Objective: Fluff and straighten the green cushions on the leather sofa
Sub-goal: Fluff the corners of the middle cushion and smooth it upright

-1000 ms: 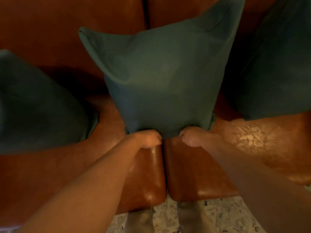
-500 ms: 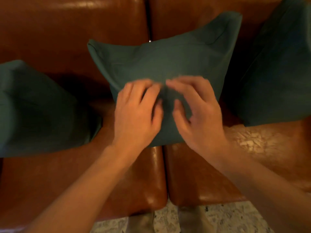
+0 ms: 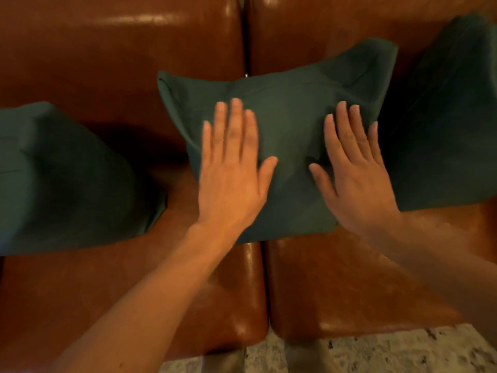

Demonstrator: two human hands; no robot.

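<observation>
A green cushion (image 3: 290, 109) leans against the back of the brown leather sofa (image 3: 121, 49), over the seam between two seat pads. My left hand (image 3: 231, 168) lies flat on the cushion's left half, fingers straight and together. My right hand (image 3: 355, 168) lies flat on its right half, fingers straight. Both palms press on the fabric, which shows a crease between the thumbs. A second green cushion (image 3: 61, 179) sits at the left, and a third green cushion (image 3: 443, 117) stands at the right, touching the middle one.
The sofa's two seat pads meet at a dark gap (image 3: 265, 278) below the middle cushion. A speckled stone floor (image 3: 376, 351) shows past the sofa's front edge, and my legs (image 3: 304, 356) stand against it.
Both hands let go of the cushion's bottom edge and came up onto its face. They have since spread apart, from side by side at the middle to flat on either half. The cushion sits lower and wider.
</observation>
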